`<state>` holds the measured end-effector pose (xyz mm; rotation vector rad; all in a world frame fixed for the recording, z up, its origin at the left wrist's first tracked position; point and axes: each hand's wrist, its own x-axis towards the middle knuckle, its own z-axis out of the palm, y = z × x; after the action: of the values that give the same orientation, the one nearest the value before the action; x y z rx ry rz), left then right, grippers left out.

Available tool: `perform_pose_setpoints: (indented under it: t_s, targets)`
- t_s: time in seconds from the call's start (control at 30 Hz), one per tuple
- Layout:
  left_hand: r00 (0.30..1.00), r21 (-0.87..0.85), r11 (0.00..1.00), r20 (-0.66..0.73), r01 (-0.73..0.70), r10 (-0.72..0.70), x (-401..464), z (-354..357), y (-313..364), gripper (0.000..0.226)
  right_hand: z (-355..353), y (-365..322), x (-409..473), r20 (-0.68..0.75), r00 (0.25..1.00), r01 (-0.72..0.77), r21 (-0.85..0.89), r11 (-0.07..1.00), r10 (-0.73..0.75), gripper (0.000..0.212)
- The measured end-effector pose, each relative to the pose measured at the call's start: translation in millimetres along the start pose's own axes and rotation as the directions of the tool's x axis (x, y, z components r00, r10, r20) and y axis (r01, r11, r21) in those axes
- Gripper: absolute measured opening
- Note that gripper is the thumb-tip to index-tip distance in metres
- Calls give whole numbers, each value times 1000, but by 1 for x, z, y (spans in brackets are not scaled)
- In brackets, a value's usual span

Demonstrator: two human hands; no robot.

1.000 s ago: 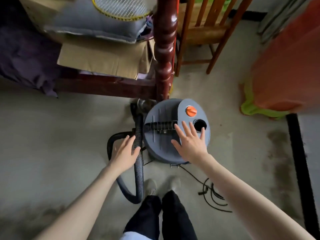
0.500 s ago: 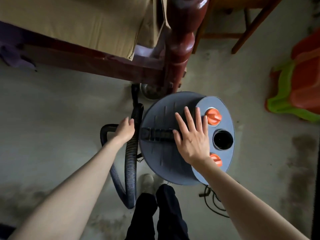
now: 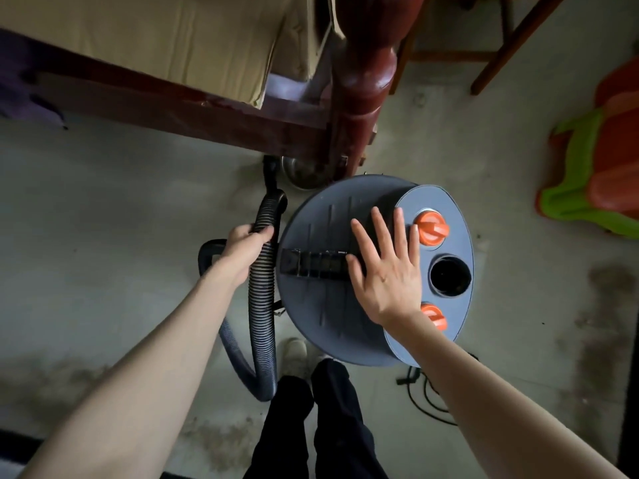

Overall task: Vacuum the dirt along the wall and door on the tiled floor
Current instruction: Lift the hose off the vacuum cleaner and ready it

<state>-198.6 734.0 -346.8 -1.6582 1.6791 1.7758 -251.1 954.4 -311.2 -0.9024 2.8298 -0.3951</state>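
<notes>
A grey drum vacuum cleaner [image 3: 321, 305] stands on the floor right in front of my feet, with a black handle bar [image 3: 313, 265] across its lid, two orange knobs [image 3: 431, 228] and a round black port [image 3: 449, 275]. Its ribbed black hose [image 3: 261, 299] loops down along the drum's left side. My left hand [image 3: 246, 246] grips the hose near its upper end. With fingers spread and straight, my right hand [image 3: 384, 267] lies flat on the lid, over the right end of the handle bar.
A dark red wooden bed frame with a turned post [image 3: 363, 81] stands just beyond the vacuum, cardboard [image 3: 166, 39] lying on it. A wooden chair [image 3: 494, 60] is at the top right, an orange and green plastic item [image 3: 601, 167] at the right. Black cable [image 3: 422, 392] lies near my feet.
My head has dropped closer over the vacuum. My left hand went from open beside the hose to wrapped around it. My right hand has settled flat on the lid.
</notes>
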Motion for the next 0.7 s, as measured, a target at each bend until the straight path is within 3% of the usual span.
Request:
perform_pose_setpoints:
  t_s: [0.17,0.3,0.37,0.43,0.5,0.57,0.6,0.63,0.7]
  targets:
    - [994,-99,995,108,-7,18,-57,-42,-8,13,-12,-3,2,229,973,-26,-42,999,35,59]
    - [972,-110,990,207,-88,109,-107,-79,-12,25,-39,-26,2,402,914,23,-194,981,58,64]
    - [963,-103,988,234,-114,135,-131,-97,-13,30,-58,-59,0,456,888,-44,-41,998,58,61]
    - [948,-93,985,274,-143,163,-156,-115,-15,33,-74,-101,-1,532,840,-269,234,934,109,56]
    - [927,-84,981,322,-175,192,-179,-133,-17,34,-85,-144,3,647,736,-582,456,673,198,55]
    - [900,-57,976,379,-209,215,-200,-150,-19,33,-91,-178,5,788,585,-811,564,156,191,56]
    - [884,-41,973,410,-229,225,-210,-158,-21,34,-93,-189,5,831,537,-829,551,-90,144,55]
    - [868,-32,968,436,-249,237,-218,-165,-22,35,-96,-198,3,849,517,-811,526,-255,110,55]
    - [851,-37,960,455,-276,262,-232,-175,-25,37,-101,-209,-1,852,513,-771,509,-383,102,53]
